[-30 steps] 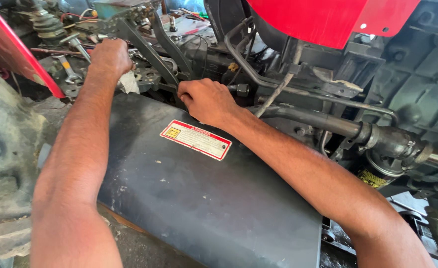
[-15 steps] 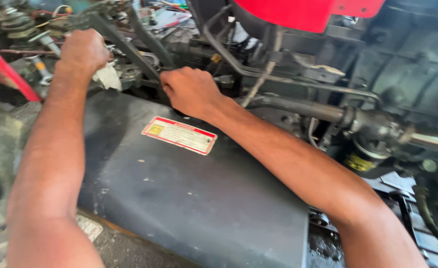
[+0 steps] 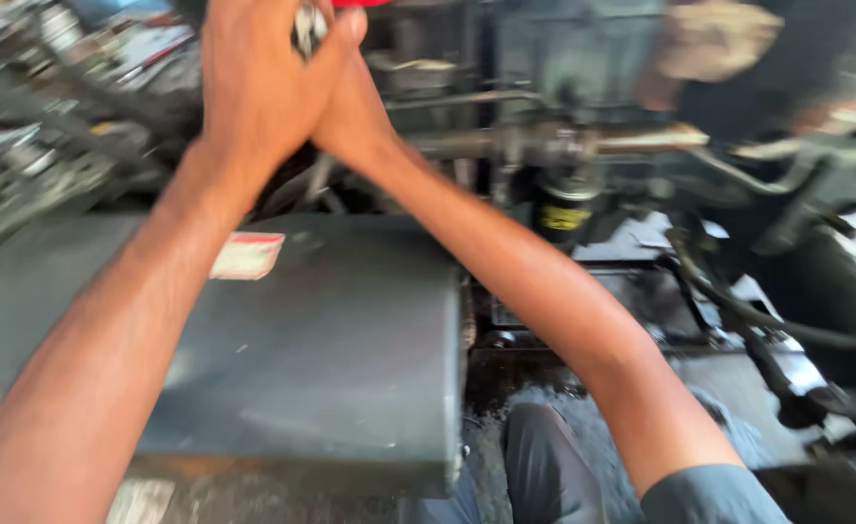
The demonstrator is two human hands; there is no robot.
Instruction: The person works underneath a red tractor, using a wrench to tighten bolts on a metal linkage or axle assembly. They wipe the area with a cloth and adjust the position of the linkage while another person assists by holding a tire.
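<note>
The left hand (image 3: 258,92) is raised at the top of the head view, fingers curled together and thumb pressed across toward the other hand. Between thumb and fingers it clamps a small metal part (image 3: 304,27), pale and shiny, of which only a sliver shows at the upper edge; blur hides its shape. The right hand (image 3: 350,97) lies directly behind the left, touching it, so that the two are pressed together around the same spot. Most of the right hand is covered by the left, and whether its fingers are closed on the metal part cannot be told.

Both forearms run down and outward from the joined hands, the right one ending in a grey sleeve (image 3: 714,495) at the bottom edge.

Under the left forearm lies a broad dark grey cover panel (image 3: 331,359), flat and slightly dusty, bearing a red and white sticker (image 3: 246,256) just beside the arm. Beyond the hands a horizontal metal shaft (image 3: 583,144) crosses the machinery, with a black cylinder with a yellow band (image 3: 564,209) hanging below it. Black hoses (image 3: 738,311) curve along the right.
</note>
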